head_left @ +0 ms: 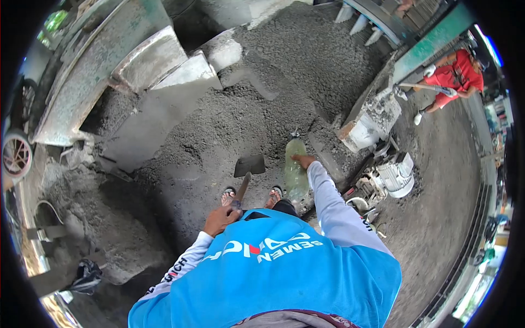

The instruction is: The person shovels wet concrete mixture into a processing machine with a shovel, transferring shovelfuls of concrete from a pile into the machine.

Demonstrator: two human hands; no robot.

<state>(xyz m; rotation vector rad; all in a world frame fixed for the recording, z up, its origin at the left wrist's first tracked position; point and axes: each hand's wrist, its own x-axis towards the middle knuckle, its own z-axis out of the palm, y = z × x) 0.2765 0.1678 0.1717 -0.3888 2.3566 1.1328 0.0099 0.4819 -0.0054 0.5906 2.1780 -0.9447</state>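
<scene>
A shovel lies with its dark flat blade over the grey mix, its handle running back toward my body. My left hand is closed around the end of that handle, close to my waist. Ahead and to the right, my right hand grips the side of a large translucent greenish plastic bottle. The bottle's narrow end points away from me, over the damp grey cement mix. My sandalled feet show on either side of the shovel handle.
Concrete blocks border the mix at the back left. An electric motor sits to the right, below a low concrete wall. A person in red holds a long-handled tool at the far right. A spoked wheel stands far left.
</scene>
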